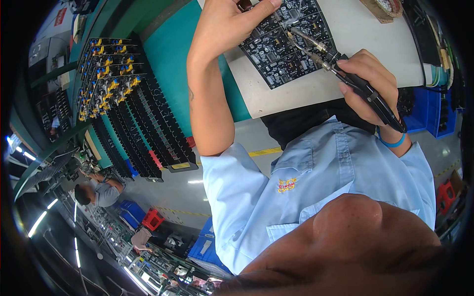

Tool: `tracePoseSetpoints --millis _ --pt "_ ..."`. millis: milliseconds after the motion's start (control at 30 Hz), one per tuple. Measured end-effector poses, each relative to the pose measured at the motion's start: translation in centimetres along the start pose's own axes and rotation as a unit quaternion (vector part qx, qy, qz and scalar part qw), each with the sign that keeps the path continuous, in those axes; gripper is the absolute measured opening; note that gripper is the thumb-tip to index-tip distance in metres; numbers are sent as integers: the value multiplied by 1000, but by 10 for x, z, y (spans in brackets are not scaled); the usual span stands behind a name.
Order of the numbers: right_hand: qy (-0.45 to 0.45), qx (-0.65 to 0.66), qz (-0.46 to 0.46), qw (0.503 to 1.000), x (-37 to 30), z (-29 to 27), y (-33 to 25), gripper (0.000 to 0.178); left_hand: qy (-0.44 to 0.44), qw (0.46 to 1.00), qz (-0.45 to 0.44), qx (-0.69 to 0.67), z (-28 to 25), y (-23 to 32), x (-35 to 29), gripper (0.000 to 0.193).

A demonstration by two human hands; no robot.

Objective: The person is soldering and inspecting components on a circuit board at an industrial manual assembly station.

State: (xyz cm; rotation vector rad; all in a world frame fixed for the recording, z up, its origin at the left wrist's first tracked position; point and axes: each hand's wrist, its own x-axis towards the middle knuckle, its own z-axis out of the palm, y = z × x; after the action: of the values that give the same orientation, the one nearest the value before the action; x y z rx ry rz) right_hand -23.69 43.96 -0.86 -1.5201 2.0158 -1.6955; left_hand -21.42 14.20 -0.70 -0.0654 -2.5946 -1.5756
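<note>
My right hand is closed around a black twin-tipped soldering iron, like hot tweezers. Its two metal shafts reach left over a dark panel of circuit boards, with the tips at small parts near the panel's middle. Up at the panel's top left edge, my left hand grips it, the thumb stretched over the board. The top of the picture cuts off most of that hand's fingers. A small brown object shows by them, too little of it to name. Underneath the panel lies a pale work mat.
To the left, a rack of boards with yellow and blue parts stands beside long black slotted holders on a green surface. A small box of pellets sits at the far right. Blue bins are lower right. Another person works at lower left.
</note>
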Motion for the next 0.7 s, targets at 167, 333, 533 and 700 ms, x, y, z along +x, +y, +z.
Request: tracePoseSetpoints --millis 167,333,533,700 --pt "20 17 1 1000 -3 -7 -2 42 3 1000 -13 -8 -1 -6 -1 13" --pt "72 -21 73 994 -25 -41 9 42 0 999 -37 -3 -4 -20 -2 14" --pt "281 -171 142 934 -43 -57 36 46 0 999 -36 13 -2 -12 1 16" --pt "289 -185 148 927 -43 -50 39 47 7 999 -49 3 1 -2 1 16"
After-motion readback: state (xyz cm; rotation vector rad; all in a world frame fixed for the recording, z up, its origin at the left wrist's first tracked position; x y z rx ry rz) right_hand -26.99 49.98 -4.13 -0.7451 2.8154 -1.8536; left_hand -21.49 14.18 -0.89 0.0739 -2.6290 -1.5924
